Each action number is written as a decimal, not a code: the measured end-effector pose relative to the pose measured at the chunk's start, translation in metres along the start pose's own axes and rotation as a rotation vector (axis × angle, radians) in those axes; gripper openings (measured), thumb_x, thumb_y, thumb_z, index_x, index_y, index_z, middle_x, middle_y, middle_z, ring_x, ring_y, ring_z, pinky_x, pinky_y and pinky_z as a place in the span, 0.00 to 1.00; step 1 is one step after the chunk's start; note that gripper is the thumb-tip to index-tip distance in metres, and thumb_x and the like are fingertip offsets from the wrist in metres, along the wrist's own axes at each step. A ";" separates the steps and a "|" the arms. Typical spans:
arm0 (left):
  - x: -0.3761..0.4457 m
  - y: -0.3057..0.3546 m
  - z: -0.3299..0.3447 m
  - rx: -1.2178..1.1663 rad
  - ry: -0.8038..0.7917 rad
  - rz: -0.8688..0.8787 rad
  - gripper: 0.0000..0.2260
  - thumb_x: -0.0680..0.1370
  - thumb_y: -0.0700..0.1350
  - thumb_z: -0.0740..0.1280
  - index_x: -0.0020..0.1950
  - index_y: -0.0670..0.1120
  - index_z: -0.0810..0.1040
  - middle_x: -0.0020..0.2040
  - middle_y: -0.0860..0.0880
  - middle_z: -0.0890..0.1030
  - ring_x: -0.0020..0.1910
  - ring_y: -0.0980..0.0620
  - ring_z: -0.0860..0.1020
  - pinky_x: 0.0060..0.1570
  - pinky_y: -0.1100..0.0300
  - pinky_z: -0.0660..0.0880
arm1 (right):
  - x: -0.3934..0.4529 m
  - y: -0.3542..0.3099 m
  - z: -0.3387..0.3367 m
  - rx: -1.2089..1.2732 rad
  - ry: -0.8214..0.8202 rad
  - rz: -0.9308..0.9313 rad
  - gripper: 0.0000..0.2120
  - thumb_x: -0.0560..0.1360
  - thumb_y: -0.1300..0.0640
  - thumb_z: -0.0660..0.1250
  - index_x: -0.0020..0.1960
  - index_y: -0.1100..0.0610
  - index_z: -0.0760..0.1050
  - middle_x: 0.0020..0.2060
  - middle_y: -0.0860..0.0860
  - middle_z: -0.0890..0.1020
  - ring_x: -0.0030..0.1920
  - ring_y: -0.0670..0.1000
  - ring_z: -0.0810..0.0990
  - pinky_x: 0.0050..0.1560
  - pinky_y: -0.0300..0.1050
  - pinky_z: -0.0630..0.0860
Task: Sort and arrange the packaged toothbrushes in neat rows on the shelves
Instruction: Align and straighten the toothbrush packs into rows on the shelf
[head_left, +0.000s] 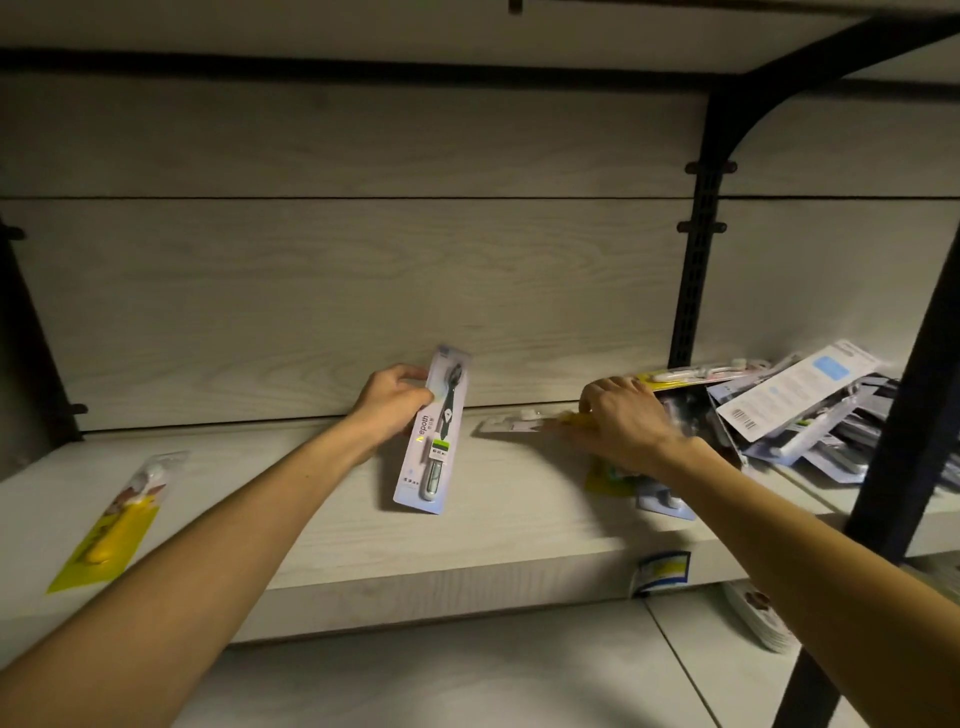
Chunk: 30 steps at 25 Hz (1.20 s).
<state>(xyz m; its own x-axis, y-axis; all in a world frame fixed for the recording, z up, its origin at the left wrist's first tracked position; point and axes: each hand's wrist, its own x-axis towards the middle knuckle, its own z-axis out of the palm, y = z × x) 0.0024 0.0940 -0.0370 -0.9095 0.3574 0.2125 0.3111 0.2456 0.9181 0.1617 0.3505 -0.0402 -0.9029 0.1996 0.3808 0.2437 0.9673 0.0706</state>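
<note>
Left hand (390, 402) grips 1 grey-carded toothbrush pack (432, 434) by its left edge near the top, thumb in front, fingers curled behind. The pack stands tilted w/ its lower end on or just above the shelf (322, 519); can't tell which. Held upright like that, label facing out, prob. so the type can be read before it gets a spot.

Right hand (626, 415) reaches into the near side of the loose pile (810, 415) at the shelf's right end, fingers bent down onto a yellow-handled pack (524, 422) lying flat towards the back. Whether they actually pinch it or only press on it can't be told; fingertips are hidden under the knuckles and blurred.

1 yellow-carded pack (111, 525) lies flat by itself at the far left, well apart from the rest, likely the start of a row for that type. Middle of the shelf sits between it and the pile, so the grey pack prob. goes there as a 2nd group.

Pile is a jumble, packs overlapping at all angles, some w/ barcode side up. Most of the sorting is not yet done. A price tag (662, 571) hangs on the shelf's front lip.
</note>
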 end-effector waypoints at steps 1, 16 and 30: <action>-0.004 0.001 -0.008 -0.006 0.006 0.003 0.16 0.76 0.32 0.65 0.61 0.44 0.77 0.42 0.47 0.83 0.32 0.53 0.81 0.27 0.63 0.75 | -0.003 -0.008 -0.004 -0.010 0.017 0.002 0.30 0.72 0.26 0.59 0.53 0.52 0.75 0.51 0.52 0.81 0.51 0.55 0.76 0.56 0.50 0.69; -0.062 -0.020 -0.191 -0.102 0.173 -0.027 0.14 0.77 0.33 0.64 0.61 0.43 0.76 0.46 0.45 0.83 0.35 0.51 0.81 0.25 0.64 0.75 | -0.011 -0.237 -0.002 0.085 0.018 0.014 0.27 0.75 0.28 0.58 0.44 0.53 0.73 0.50 0.55 0.83 0.54 0.58 0.78 0.43 0.46 0.64; -0.101 -0.082 -0.317 -0.073 0.369 -0.164 0.11 0.77 0.34 0.64 0.58 0.40 0.79 0.41 0.43 0.80 0.33 0.51 0.77 0.19 0.68 0.69 | -0.010 -0.391 -0.011 0.188 -0.055 0.134 0.30 0.77 0.31 0.54 0.60 0.55 0.77 0.58 0.55 0.81 0.60 0.58 0.73 0.53 0.51 0.67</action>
<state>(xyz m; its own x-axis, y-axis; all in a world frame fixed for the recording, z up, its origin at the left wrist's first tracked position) -0.0189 -0.2474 -0.0275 -0.9874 -0.0313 0.1551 0.1457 0.2028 0.9683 0.0791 -0.0311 -0.0610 -0.8859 0.3315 0.3244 0.2969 0.9427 -0.1523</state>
